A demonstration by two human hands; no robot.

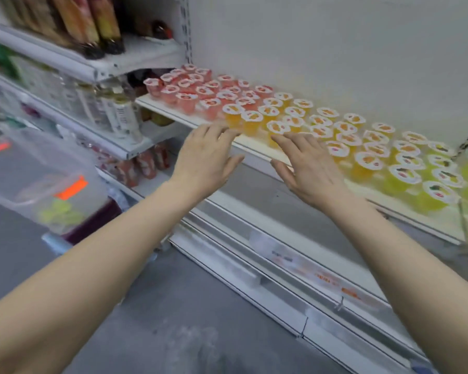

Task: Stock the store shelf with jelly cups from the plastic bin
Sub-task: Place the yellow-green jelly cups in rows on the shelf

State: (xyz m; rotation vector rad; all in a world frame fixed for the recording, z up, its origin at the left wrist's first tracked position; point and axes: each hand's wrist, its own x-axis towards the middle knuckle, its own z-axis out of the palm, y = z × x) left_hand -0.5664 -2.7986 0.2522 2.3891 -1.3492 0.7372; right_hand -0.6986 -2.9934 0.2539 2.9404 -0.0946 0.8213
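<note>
Both hands are stretched out toward the store shelf (157, 103), and nothing is held in either one. The left hand (208, 160) is spread fairly wide. Its fingers (223, 132) are straight and laid at the shelf's front lip, just beside the first of the orange jelly cups (295, 114). The right hand (308, 168) is opened up the same way, with its fingertips right by an orange cup in the front row. Whether that cup is actually touched can't be told, it's kinda blurry there.

The shelf itself is packed pretty well. Red jelly cups (187, 89) are grouped at the left end, the orange ones fill the middle, and yellow-green jelly cups (430, 182) are lined up toward the right. All of them are upright with the printed lids facing up.

The clear plastic bin (38, 171) is parked low on the left, well apart from both hands, with bright orange labels stuck on it. A few greenish cups can just be made out inside.

Bottles (114, 109) are racked on the neighbouring shelves to the left. Price tags (322, 278) are clipped along a lower rail, and grey floor (173, 306) is seen underneath.
</note>
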